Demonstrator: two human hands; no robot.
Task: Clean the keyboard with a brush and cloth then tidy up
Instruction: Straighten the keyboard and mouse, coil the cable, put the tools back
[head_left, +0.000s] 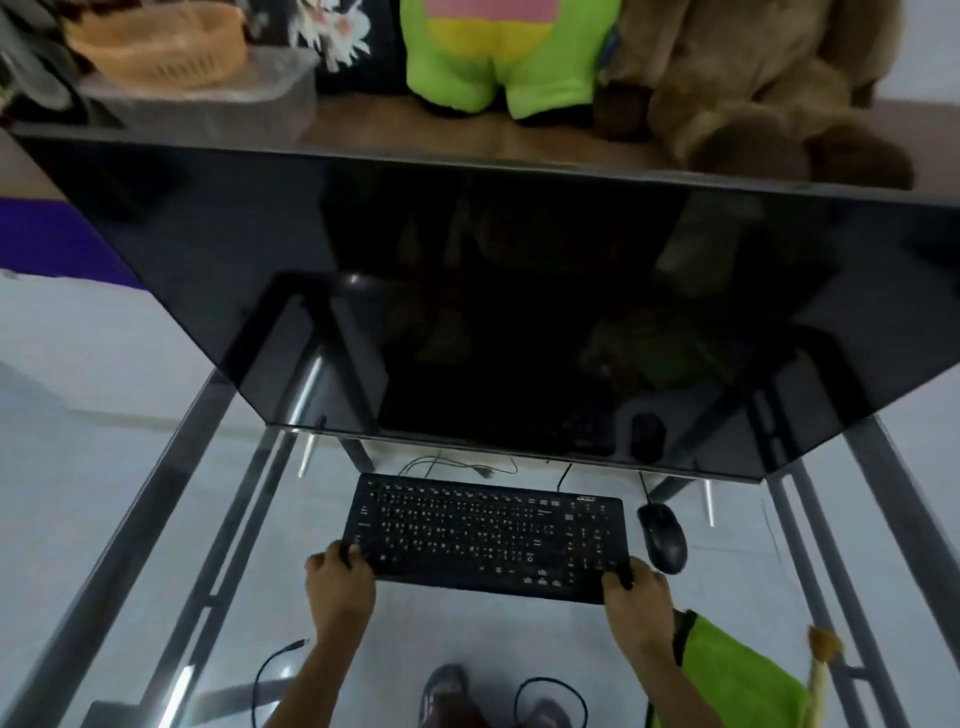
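Observation:
A black keyboard (483, 535) with pale key legends lies on a glass desk in front of a dark monitor. My left hand (337, 582) grips its near left corner, fingers curled over the edge. My right hand (636, 597) grips the near right corner the same way. A bright green cloth (737, 675) lies on the desk just right of my right forearm. A brush with a pale handle and tan bristles (821, 660) rests at the cloth's right edge.
A black wired mouse (662, 538) sits right of the keyboard. The large dark monitor (467, 291) leans over the desk. Cables (457, 465) run behind the keyboard. Plush toys (753, 88), a green cushion and a basket (161, 47) sit behind. Metal desk frame bars (171, 519) flank both sides.

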